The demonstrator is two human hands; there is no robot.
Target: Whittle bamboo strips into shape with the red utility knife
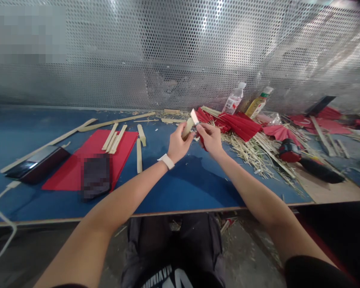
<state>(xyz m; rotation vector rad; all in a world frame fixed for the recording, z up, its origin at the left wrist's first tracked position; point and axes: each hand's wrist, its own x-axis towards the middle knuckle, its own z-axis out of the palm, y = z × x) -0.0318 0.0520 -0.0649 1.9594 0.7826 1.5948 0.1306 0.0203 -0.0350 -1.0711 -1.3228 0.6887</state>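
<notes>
Above the middle of the blue table, my left hand (177,145) is closed around a short pale bamboo strip (188,127) whose rounded end sticks up past the fingers. Close beside it on the right, my right hand (211,138) grips a knife (194,116) with a red handle. The bright blade points up and away, right by the strip's tip; whether it touches the bamboo I cannot tell. Two short bamboo pieces (139,155) lie left of my hands. Several more bamboo strips (117,139) rest on a red sheet (69,172).
Long strips (51,146), a dark boxy device (37,163) and a phone (96,176) lie on the left. Bamboo shavings (249,154), red cloth (240,125), two bottles (234,99) and a power drill (306,160) occupy the right. Perforated metal sheeting (180,52) stands behind.
</notes>
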